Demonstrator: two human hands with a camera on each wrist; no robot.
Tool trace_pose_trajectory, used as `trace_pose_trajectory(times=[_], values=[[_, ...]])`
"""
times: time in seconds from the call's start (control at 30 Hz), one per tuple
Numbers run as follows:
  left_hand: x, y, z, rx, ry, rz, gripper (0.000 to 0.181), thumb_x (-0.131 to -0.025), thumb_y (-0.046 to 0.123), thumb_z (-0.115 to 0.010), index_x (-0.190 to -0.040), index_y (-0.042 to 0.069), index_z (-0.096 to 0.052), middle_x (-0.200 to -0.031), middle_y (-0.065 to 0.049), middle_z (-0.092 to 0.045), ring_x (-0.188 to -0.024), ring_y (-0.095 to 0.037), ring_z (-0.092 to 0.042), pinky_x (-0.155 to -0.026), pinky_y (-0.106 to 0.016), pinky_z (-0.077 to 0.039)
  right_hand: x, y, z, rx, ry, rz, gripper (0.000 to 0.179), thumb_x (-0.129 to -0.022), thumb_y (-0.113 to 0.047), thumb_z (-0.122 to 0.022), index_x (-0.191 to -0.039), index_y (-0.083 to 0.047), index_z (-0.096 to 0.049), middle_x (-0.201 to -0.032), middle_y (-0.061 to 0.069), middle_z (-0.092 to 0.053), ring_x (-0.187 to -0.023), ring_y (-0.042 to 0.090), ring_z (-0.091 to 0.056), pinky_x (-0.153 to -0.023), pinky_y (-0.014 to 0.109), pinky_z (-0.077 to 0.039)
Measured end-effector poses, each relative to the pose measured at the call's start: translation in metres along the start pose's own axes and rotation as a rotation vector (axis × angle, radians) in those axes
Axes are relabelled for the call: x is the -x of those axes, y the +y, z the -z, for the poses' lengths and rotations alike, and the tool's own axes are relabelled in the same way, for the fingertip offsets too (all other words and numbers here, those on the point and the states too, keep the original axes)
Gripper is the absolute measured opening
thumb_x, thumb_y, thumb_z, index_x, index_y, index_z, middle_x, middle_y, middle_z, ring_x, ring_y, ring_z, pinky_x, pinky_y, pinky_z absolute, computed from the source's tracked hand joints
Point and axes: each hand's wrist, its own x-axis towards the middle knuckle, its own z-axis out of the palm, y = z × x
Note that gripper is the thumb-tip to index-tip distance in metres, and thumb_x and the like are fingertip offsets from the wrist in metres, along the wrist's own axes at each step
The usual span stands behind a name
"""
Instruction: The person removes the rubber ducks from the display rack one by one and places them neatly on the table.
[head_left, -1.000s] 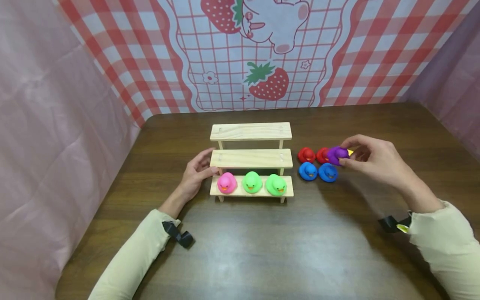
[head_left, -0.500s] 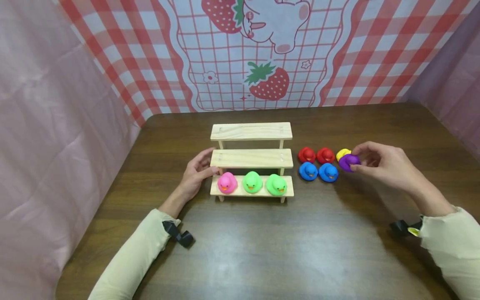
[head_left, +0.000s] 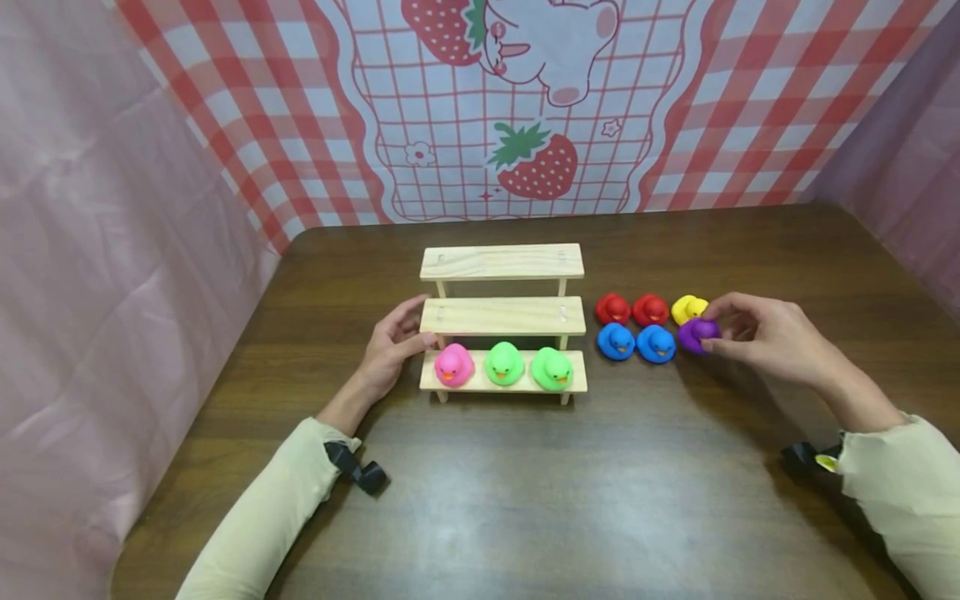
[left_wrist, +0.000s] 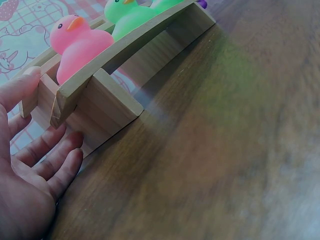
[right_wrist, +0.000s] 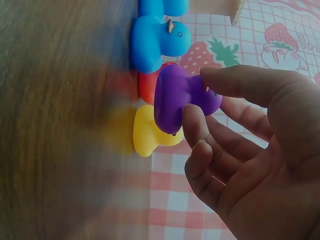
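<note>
Toy duck [head_left: 697,336], purple, pinched in right-hand grip [head_left: 776,335], shifted toward six o'clock, further baring yellow duck [head_left: 687,310]; left-hand grip [head_left: 389,350] unchanged on three-tier stand [head_left: 502,316].

"Where could a hand pass?"
"Over bare worktop [head_left: 480,492] before the stand [head_left: 502,317], or across its upper shelves [head_left: 502,263]."
"Obstacles?"
"The left hand [head_left: 390,352] at the stand's left; on its right, ducks [head_left: 656,345], one gripped by the right hand [head_left: 780,343]."
</note>
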Motion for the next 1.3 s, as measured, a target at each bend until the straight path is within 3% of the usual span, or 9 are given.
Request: trace_pose_trajectory(times=[1.03,1.3], values=[[0.0001,0.0,0.0005,-0.002,0.005,0.007,0.067,-0.087,-0.003,-0.058,-0.15,-0.006,-0.036,-0.108,0.009,-0.068,-0.094,-0.007,-0.065,-0.081,-0.019,-0.053,-0.0014,0.0039,-0.0025,0.017,-0.097,-0.022,0.023,-0.082,-0.01,-0.08,-0.101,-0.008,-0.068,-0.084,0.005,-0.068,-0.07,0.001,-0.053,-0.056,0.021,-0.048],[-0.0001,0.0007,-0.0005,0.0,0.004,0.005,0.067,-0.087,-0.004,-0.058,-0.15,-0.007,-0.035,-0.106,0.01,-0.069,-0.093,-0.006,-0.065,-0.081,-0.019,-0.053,-0.0007,-0.0004,0.0005,0.029,-0.064,-0.016,0.024,-0.082,-0.015,-0.081,-0.102,-0.01,-0.069,-0.089,0.007,-0.071,-0.071,-0.003,-0.053,-0.055,0.021,-0.049]])
